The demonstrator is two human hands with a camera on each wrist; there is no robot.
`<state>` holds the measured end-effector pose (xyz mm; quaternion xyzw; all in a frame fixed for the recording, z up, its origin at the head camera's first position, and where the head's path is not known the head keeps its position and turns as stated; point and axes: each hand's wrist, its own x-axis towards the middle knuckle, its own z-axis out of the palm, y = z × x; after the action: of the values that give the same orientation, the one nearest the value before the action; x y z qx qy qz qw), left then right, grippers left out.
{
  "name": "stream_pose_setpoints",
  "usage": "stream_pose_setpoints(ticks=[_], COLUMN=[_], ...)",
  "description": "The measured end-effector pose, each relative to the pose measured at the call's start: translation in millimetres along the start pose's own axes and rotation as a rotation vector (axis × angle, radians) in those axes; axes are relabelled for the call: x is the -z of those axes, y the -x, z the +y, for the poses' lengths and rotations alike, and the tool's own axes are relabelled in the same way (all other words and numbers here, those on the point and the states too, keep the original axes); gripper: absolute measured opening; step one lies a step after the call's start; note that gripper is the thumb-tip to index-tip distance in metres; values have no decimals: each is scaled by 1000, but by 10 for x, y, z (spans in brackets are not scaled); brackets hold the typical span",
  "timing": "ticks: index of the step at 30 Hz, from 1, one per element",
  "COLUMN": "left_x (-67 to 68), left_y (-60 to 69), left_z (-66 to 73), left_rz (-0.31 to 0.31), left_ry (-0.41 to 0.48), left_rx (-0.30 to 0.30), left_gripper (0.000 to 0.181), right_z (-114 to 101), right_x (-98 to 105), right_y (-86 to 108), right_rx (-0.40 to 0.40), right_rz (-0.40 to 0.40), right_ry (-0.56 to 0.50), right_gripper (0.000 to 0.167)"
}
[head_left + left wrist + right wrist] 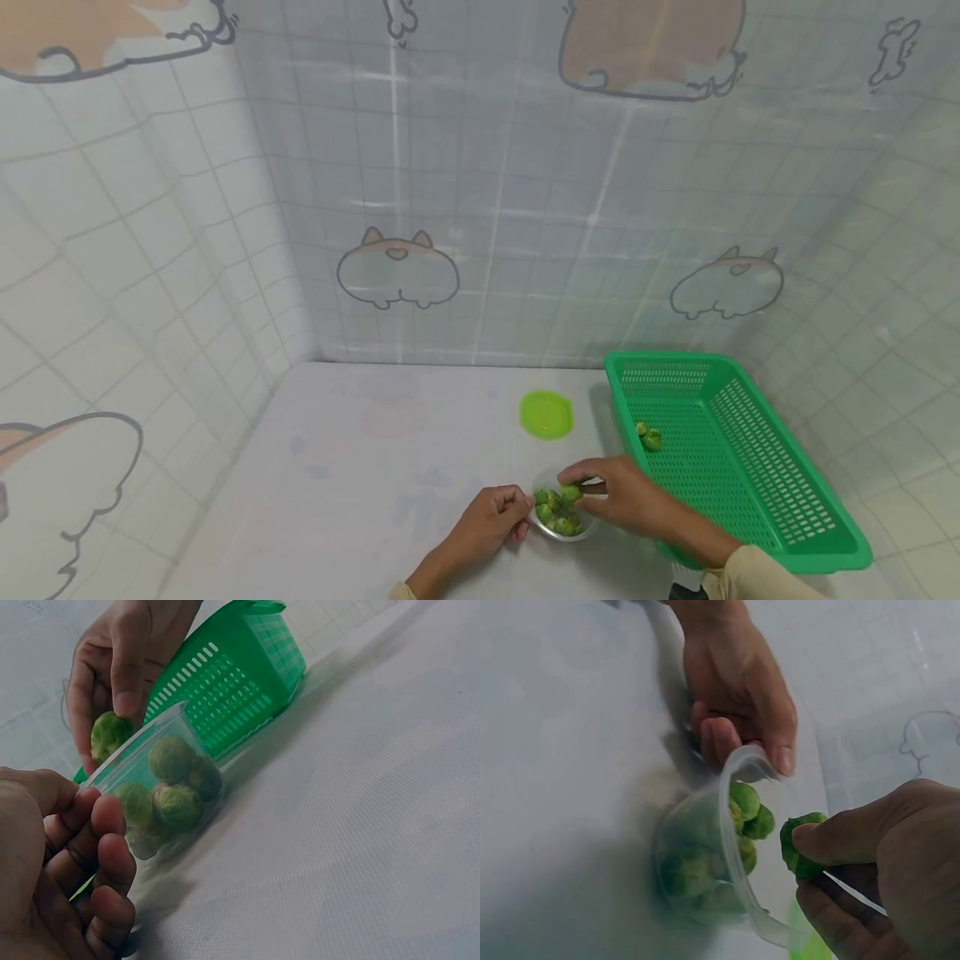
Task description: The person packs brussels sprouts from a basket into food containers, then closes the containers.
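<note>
A clear round plastic tub [697,847] stands on the table with several Brussels sprouts [178,806] in it. My left hand [489,523] pinches the tub's rim between thumb and fingers, at its left side. Just over the tub's opening, my right hand [626,497] holds one Brussels sprout [801,844] between thumb and fingertips. That sprout is also plain in the left wrist view, near the rim and apart from the others.
A green perforated basket [806,454] stands to the right, with a few sprouts [651,437] by its left wall. Behind the tub lies a lime-green lid [547,415]. A dark-handled fork-like utensil [686,587] shows partly beside the right sleeve. Patterned sheets wall the table.
</note>
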<state>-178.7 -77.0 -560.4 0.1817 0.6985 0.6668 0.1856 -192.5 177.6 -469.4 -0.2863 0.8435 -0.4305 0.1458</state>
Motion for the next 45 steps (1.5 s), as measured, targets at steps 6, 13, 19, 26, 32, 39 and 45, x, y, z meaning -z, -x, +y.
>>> stream_pose_setpoints(ticks=[6, 13, 19, 26, 32, 39, 45], left_x=[5, 15, 19, 24, 28, 38, 45], left_y=[-6, -4, -4, 4, -3, -8, -7], left_z=[2, 10, 19, 11, -5, 4, 5], left_rz=[-4, -13, -17, -7, -10, -14, -14], left_ry=[-2, 0, -5, -5, 9, 15, 12], left_rx=[-3, -12, -9, -5, -21, -7, -10], left_gripper=[36, 36, 37, 35, 35, 35, 35], right_z=[18, -25, -79, -58, -67, -56, -64], right_x=[-85, -110, -132, -182, -167, -144, -126], right_y=[-48, -63, -82, -120, -129, -127, -133], right_rx=[-39, 43, 72, 46, 54, 69, 74], right_rz=[-39, -62, -79, -83, -103, -103, -67], right_ry=[106, 335, 483, 497, 497, 477, 488], right_gripper=[33, 35, 33, 32, 32, 32, 29])
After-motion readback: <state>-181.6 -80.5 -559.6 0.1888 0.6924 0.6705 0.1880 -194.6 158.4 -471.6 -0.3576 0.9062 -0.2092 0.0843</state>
